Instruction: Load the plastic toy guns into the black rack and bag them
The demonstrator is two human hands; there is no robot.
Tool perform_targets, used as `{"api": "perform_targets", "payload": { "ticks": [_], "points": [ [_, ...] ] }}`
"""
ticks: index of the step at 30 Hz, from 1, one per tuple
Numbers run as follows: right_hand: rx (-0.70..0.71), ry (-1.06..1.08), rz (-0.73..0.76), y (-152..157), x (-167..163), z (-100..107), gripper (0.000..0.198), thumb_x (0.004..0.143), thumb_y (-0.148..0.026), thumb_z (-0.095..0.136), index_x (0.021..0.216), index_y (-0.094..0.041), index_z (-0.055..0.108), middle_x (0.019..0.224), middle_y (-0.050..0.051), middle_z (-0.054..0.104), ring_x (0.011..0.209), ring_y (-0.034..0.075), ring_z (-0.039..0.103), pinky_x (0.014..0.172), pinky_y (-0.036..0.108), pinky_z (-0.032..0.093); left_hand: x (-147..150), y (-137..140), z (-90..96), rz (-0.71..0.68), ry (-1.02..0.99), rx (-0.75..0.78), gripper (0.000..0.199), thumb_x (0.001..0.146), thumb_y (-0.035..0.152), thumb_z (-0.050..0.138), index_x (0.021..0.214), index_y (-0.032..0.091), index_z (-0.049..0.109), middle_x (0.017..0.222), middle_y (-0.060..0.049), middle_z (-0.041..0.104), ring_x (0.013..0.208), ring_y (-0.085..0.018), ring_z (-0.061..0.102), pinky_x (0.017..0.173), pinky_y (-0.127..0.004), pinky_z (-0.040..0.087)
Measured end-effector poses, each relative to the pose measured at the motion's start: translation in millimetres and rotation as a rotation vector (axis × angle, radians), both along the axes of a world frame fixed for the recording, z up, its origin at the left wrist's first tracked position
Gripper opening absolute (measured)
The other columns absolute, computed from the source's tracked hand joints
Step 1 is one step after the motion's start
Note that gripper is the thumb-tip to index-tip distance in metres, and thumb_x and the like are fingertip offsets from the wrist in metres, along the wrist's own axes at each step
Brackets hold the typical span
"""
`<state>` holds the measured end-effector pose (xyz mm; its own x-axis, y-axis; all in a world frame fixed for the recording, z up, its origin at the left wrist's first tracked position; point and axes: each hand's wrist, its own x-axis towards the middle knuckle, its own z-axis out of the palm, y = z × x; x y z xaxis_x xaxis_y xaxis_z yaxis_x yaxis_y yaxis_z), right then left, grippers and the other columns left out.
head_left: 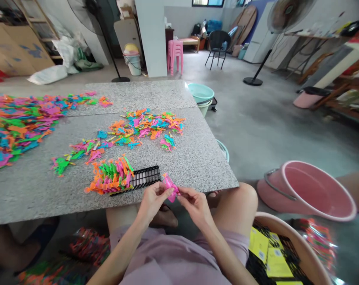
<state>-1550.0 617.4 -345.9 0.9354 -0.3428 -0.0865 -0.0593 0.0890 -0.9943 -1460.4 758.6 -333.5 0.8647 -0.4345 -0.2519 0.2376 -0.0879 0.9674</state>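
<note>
Broadly, one speckled worktop [203,158] takes up most of the near space, its edge above the person's thighs. Two fans stand beyond it, one [108,43] to the left and one [286,14] to the right, with one black chair [219,41] and one stack of pink stools [176,55] at the back. One basket [305,242] sits right of the thighs, holding black items and at least three yellow cards [278,263]; one pink bucket [274,194] stands just past it, crowding the right side. Green tubs [204,99] peep out at the worktop's right edge, partly hidden. On top lie one big heap [16,126] of bright plastic pieces at far left and one smaller scatter [149,124] nearer the middle, both too many to count. One black rack [145,178], its left part filled with pieces, stands between the hands and the scatter. Of two hands, the left hand [152,198] has thumb and fingers clamped on one pink piece [170,188] at the worktop's near edge, right of the rack; the right hand [197,204] pinches its right side.
</note>
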Motion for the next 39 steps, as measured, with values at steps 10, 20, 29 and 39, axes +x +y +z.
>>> {"api": "perform_targets", "payload": {
  "ticks": [10, 20, 29, 39],
  "points": [
    [-0.274, 0.031, 0.198, -9, 13, 4, 0.013, 0.079, -0.030, 0.071, 0.087, -0.022, 0.077, 0.080, 0.003, 0.071, 0.076, 0.018, 0.062, 0.070, 0.030, 0.049, -11, 5, 0.7, 0.023, -0.169, 0.091, 0.043, 0.081, 0.063, 0.067, 0.091, 0.021, 0.057, 0.088, -0.006, 0.068, 0.083, -0.022, 0.067, 0.080, -0.036, 0.056],
    [-0.415, 0.150, 0.391, 32, 103, -5, 0.012, 0.073, -0.011, 0.072, 0.076, -0.017, 0.063, 0.066, -0.003, 0.061, 0.062, 0.011, 0.055, 0.062, 0.022, 0.040, 81, 94, 79.8, -0.324, -1.148, 0.871, 0.037, 0.101, 0.050, 0.046, 0.121, 0.030, 0.070, 0.143, -0.007, 0.058, 0.144, -0.034, 0.038, 0.123, -0.064, 0.010],
    [-0.808, 0.095, 0.415, 92, 140, -34, 0.009, 0.084, -0.021, 0.067, 0.075, -0.017, 0.068, 0.072, 0.004, 0.072, 0.067, 0.016, 0.065, 0.063, 0.022, 0.039, 104, 104, 58.9, -0.521, -1.083, 0.994, 0.043, 0.103, 0.042, 0.038, 0.120, 0.022, 0.072, 0.145, -0.010, 0.057, 0.148, -0.034, 0.033, 0.122, -0.067, 0.014],
    [-1.067, 0.169, 0.564, 93, 143, -5, 0.021, 0.088, -0.029, 0.061, 0.099, -0.018, 0.075, 0.092, 0.012, 0.078, 0.086, 0.025, 0.074, 0.068, 0.027, 0.043, 102, 105, 63.8, -0.524, -1.048, 0.943, 0.043, 0.098, 0.036, 0.040, 0.123, 0.016, 0.069, 0.155, -0.013, 0.046, 0.151, -0.037, 0.026, 0.123, -0.067, 0.011]
  ]
}}
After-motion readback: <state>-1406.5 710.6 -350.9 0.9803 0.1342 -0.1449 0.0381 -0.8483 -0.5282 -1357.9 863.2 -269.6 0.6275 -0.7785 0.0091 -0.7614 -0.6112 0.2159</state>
